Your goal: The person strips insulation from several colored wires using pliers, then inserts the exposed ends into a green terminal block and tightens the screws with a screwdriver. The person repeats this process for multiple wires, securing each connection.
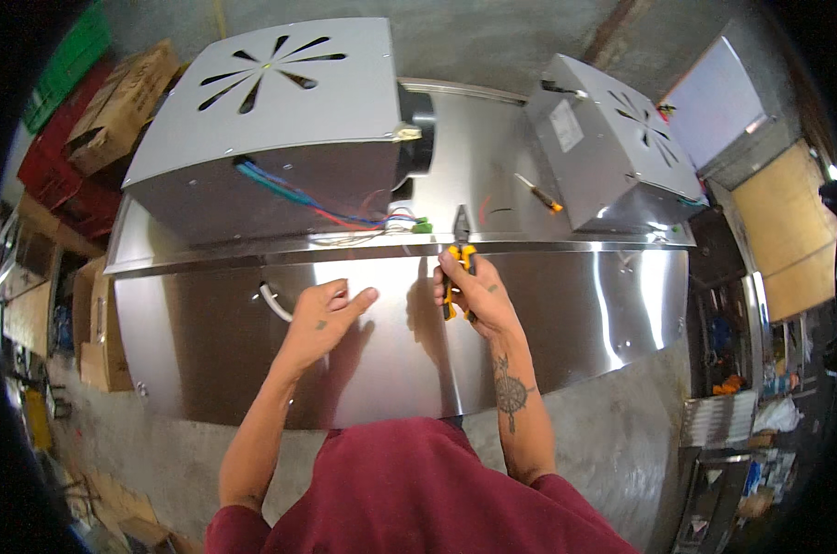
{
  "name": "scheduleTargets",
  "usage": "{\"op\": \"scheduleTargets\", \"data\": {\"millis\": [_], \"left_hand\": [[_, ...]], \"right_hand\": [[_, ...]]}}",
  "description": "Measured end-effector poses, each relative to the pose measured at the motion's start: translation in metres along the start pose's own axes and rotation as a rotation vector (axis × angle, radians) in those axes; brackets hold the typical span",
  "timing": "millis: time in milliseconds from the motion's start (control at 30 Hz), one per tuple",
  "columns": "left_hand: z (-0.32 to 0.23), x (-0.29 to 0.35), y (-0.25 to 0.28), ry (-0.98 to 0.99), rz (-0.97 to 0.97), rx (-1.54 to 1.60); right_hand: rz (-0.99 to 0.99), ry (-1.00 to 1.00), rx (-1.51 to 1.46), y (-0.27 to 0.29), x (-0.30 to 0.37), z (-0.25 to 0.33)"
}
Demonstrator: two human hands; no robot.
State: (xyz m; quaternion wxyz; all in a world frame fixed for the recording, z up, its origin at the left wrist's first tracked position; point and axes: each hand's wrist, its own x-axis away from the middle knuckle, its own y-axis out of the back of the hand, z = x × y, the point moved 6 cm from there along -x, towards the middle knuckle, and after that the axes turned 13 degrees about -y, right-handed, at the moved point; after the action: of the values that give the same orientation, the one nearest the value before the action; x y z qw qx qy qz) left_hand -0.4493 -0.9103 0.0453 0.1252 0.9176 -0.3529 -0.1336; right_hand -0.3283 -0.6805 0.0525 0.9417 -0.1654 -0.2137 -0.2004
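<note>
My right hand is wrapped round the yellow-and-black handles of a pair of pliers. Their dark jaws point away from me, above the front ledge of a stainless steel hood. Over the hood's sloping front panel, my left hand is held with its thumb apart from the bent fingers, and nothing shows in it. A short white cable comes out of the panel and ends beside that hand's wrist. Blue, red and white wires run from the large grey fan box to a green connector, just left of the pliers.
A smaller grey box with a slotted top stands at the right on the hood. Between the boxes lies a screwdriver with a yellow-and-black handle, near loose wire scraps. Cardboard boxes are stacked at the left; shelving stands at the right.
</note>
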Motion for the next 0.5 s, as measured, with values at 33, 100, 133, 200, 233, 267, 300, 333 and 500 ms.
{"op": "scheduleTargets", "data": {"millis": [33, 100, 133, 200, 233, 267, 300, 333, 500], "left_hand": [[0.0, 0.0, 0.0, -0.038, 0.014, -0.037], [-0.007, 0.0, -0.005, -0.029, 0.071, -0.077], [-0.014, -0.001, -0.006, -0.005, 0.099, -0.092], [-0.027, -0.001, -0.003, 0.021, 0.167, -0.199], [-0.032, -0.001, -0.004, 0.029, 0.204, -0.245], [-0.034, 0.0, -0.005, 0.034, 0.224, -0.257], [-0.034, 0.002, -0.004, 0.038, 0.236, -0.268], [-0.034, 0.003, -0.004, 0.042, 0.247, -0.279], [-0.038, 0.006, -0.007, 0.037, 0.229, -0.173]], "right_hand": [[-0.002, 0.064, -0.016, -0.008, 0.005, -0.001], [-0.007, 0.151, -0.059, -0.026, 0.016, 0.007], [-0.045, 0.156, 0.001, -0.034, 0.021, 0.013], [-0.064, 0.139, 0.074, -0.05, 0.026, 0.023], [-0.065, 0.168, 0.102, -0.055, 0.022, 0.023], [-0.067, 0.196, 0.13, -0.06, 0.019, 0.023], [-0.054, 0.175, 0.13, -0.065, 0.018, 0.023], [-0.032, 0.173, 0.113, -0.07, 0.017, 0.022], [-0.023, 0.203, 0.032, -0.075, 0.012, 0.014]]}}
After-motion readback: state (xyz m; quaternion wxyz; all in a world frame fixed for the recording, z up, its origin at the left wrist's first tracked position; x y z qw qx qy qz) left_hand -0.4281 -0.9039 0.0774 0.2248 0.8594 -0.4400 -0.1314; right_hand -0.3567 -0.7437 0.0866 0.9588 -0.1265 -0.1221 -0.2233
